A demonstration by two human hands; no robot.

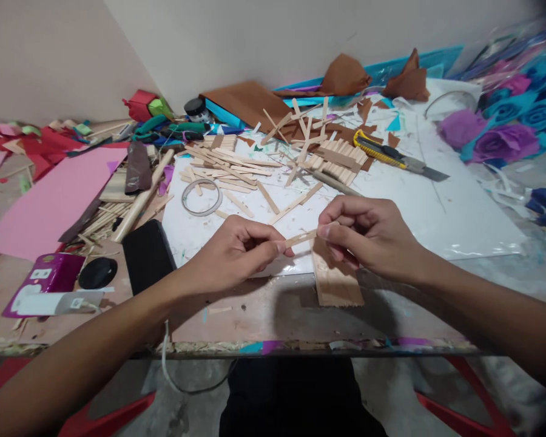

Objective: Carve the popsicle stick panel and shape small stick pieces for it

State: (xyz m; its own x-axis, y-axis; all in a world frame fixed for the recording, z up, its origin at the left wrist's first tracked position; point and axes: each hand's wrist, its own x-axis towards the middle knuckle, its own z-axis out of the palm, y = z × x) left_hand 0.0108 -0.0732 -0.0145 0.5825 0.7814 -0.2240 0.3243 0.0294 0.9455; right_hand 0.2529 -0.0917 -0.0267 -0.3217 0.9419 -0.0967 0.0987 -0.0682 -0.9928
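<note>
A short popsicle stick (301, 237) is stretched level between my two hands, above the near edge of the white sheet (477, 227). My left hand (241, 252) pinches its left end between thumb and forefinger. At the other end, my right hand (368, 237) has the stick between thumb and fingertips. Beneath my right hand lies a flat wooden block (339, 282), its far part hidden by the fingers. Loose popsicle sticks (232, 161) are heaped just beyond, beside a roll of tape (202, 198). Farther right rests a yellow utility knife (391, 153) with its blade out.
To the left are a black phone (149, 255), a purple socket box (50, 279) with a white charger, and pink paper (59, 200). Brown paper (250, 103) lies at the back. Purple and blue paper flowers (505, 133) crowd the right. A cable hangs over the table's front edge.
</note>
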